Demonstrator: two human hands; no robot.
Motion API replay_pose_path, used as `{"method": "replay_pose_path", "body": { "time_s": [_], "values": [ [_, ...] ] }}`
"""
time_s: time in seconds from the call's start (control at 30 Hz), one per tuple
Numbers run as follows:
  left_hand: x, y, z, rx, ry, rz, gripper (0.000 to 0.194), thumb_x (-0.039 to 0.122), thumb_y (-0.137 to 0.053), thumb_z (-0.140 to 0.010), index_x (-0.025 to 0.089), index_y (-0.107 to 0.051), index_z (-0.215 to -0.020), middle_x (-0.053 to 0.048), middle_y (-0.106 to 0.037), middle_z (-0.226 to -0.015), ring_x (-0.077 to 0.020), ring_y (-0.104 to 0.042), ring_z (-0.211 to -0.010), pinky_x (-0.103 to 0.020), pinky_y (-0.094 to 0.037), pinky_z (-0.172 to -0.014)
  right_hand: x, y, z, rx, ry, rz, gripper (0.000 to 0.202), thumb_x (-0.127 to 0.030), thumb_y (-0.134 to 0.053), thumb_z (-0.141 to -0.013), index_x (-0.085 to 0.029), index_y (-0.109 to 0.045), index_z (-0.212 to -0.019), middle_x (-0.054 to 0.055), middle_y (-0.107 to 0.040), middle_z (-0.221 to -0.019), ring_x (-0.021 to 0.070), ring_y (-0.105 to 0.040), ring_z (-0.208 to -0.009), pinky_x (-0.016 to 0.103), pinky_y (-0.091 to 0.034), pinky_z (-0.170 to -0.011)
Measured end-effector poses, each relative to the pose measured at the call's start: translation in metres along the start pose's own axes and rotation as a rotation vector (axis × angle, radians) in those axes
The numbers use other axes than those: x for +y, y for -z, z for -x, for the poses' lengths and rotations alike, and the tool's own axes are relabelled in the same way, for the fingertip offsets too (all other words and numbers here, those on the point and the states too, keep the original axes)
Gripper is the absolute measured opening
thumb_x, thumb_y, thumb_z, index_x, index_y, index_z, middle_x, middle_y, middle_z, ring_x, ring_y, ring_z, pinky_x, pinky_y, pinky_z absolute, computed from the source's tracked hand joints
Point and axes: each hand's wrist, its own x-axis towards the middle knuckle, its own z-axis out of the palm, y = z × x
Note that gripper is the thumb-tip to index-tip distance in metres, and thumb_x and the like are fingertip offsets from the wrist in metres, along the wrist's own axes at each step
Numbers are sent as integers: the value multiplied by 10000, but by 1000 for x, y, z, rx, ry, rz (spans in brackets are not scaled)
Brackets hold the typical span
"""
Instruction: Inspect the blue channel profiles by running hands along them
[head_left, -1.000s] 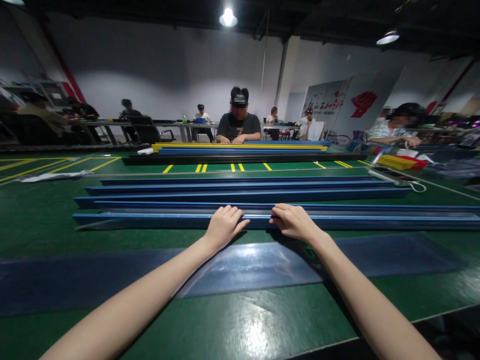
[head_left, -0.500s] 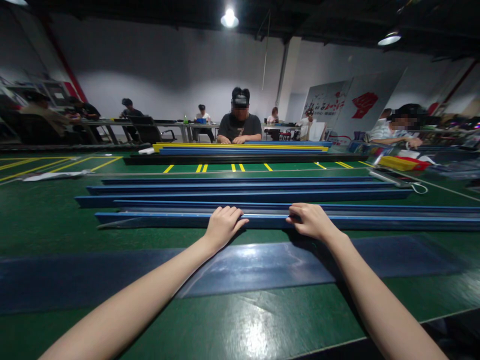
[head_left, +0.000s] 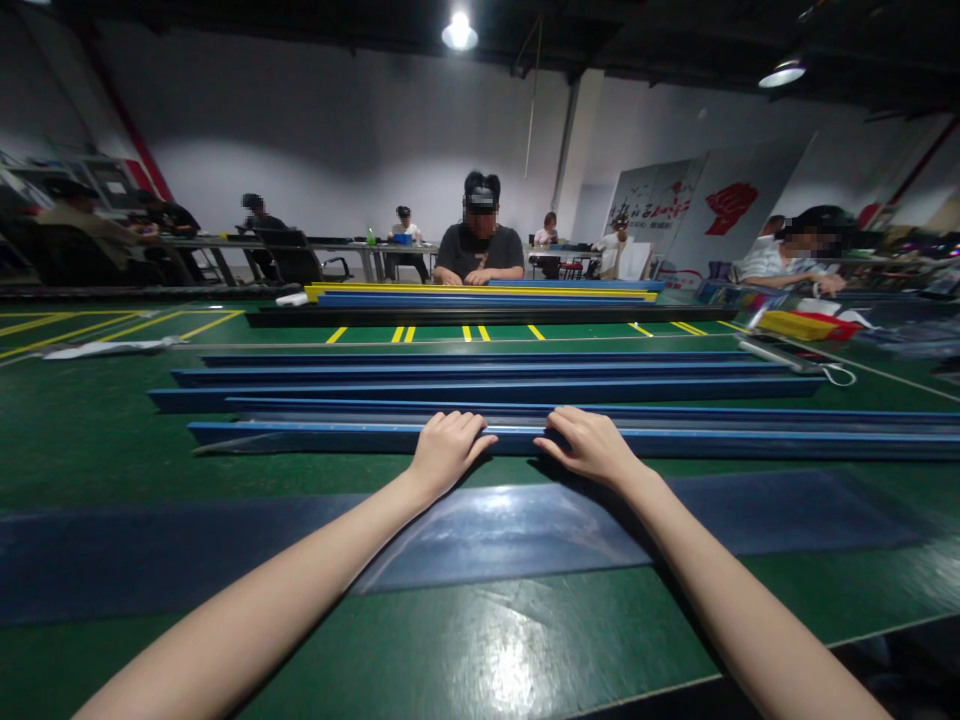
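Note:
A long blue channel-shaped profile (head_left: 750, 442) lies crosswise on the green table, its open side up. My left hand (head_left: 448, 452) is closed over its near wall, fingers inside the channel and thumb along the near face. A short way to the right, my right hand (head_left: 591, 445) grips the same wall, its thumb pointing left toward the other hand. The fingertips of both hands are hidden inside the channel. At the left end, a thin clear piece (head_left: 247, 443) sticks out along the near wall.
A flat, shiny bluish strip (head_left: 495, 545) lies under my forearms. Several more blue profiles (head_left: 480, 390) lie beyond the held one. Farther off are a black profile (head_left: 480, 318) and yellow profiles (head_left: 420, 291), with a co-worker (head_left: 480, 245) seated behind. A power strip (head_left: 780, 358) lies right.
My right hand has slid left along the profile, closer to my left hand, and its thumb now points out toward it. My left hand and the profile have stayed put.

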Motion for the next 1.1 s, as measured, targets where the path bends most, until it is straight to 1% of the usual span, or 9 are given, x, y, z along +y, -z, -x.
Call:
{"method": "replay_pose_path", "body": {
  "time_s": [0.1, 0.27, 0.4, 0.6, 0.83, 1.1],
  "values": [
    [0, 0, 0, -7, 3, -3, 322, 426, -353, -876, 178, -540, -792, -13, -605, -719, -147, -520, -686, -272, -282, -619, -7, -9, -5, 42, 57, 8, 252, -383, -414, -849, -163, -532, -814, 52, -580, -811, 145, -522, -743, 234, -312, -601],
    [-1, -1, 0, -2, -9, -4, 320, 422, -351, -878, 176, -537, -794, -14, -605, -721, -146, -519, -684, -270, -283, -612, -6, -12, -10, 50, 51, 25, 198, -340, -458, -840, -168, -516, -761, 36, -576, -760, 134, -512, -691, 237, -286, -561],
    [-1, -2, 0, 9, -17, 5, 310, 419, -354, -878, 177, -536, -811, -12, -605, -731, -144, -522, -693, -271, -290, -619, -5, -10, -11, 35, 58, 33, 185, -326, -471, -832, -169, -513, -744, 38, -583, -753, 131, -509, -666, 244, -254, -535],
    [-2, -2, 1, 33, -61, 21, 285, 397, -357, -883, 174, -534, -858, -9, -607, -761, -143, -525, -718, -272, -303, -637, 0, -5, -8, 3, 55, 7, 183, -302, -437, -835, -171, -508, -729, 41, -582, -741, 129, -507, -656, 247, -230, -529],
    [-1, -1, 0, 50, -80, 24, 296, 405, -362, -878, 168, -531, -824, -16, -591, -756, -147, -515, -718, -274, -310, -637, 11, 6, 1, -86, -10, -31, 205, -321, -415, -820, -178, -502, -702, 41, -591, -725, 134, -514, -630, 250, -202, -516],
    [-1, 1, 0, 66, -50, 33, 279, 418, -405, -854, 172, -526, -805, -23, -570, -789, -154, -493, -737, -271, -329, -648, 27, 10, 10, -137, -82, -17, 217, -344, -424, -797, -182, -522, -691, 40, -610, -730, 146, -534, -646, 254, -204, -518]
  ]
}}
